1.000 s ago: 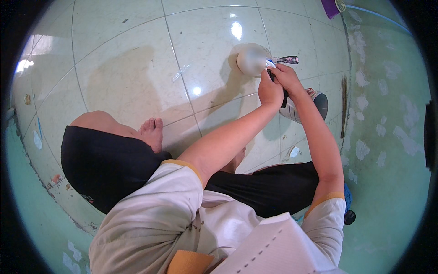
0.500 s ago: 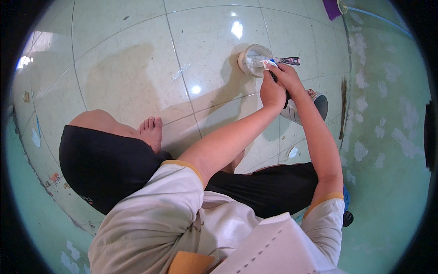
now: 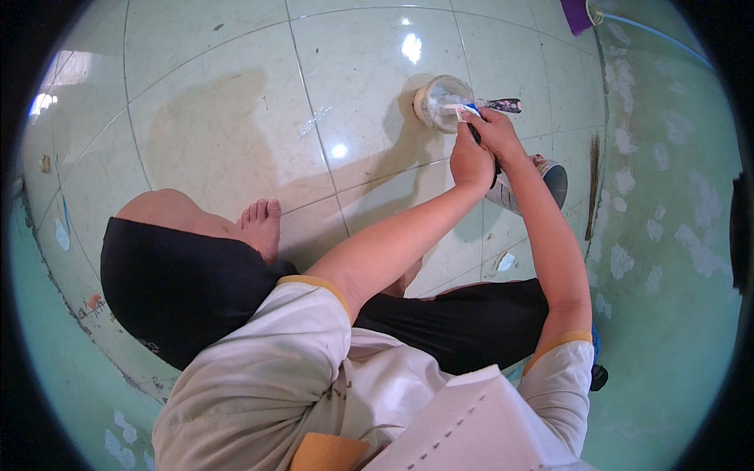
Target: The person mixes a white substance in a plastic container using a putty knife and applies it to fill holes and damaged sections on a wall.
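Observation:
Both hands are closed together on a dark-handled tool with a white, blue and red end. My left hand wraps its handle from below, and my right hand grips beside it. The fingers cover much of the tool, so its exact kind is unclear. Its pale end points over a small white tub standing on the floor, which contains whitish paste. A patterned handle sticks out over the tub's right side. Behind my wrists, a grey cylindrical can lies partly hidden.
Pale tiles cover the floor. A bundle of thin bristles lies along the green wall, which bears white patches. A purple piece sits at the far right. A white scrap lies near my leg. My bare foot is left of the hands.
The pale end of the tool sits slightly differently over the tub. Both hands keep their hold, and the whole view has shifted a little.

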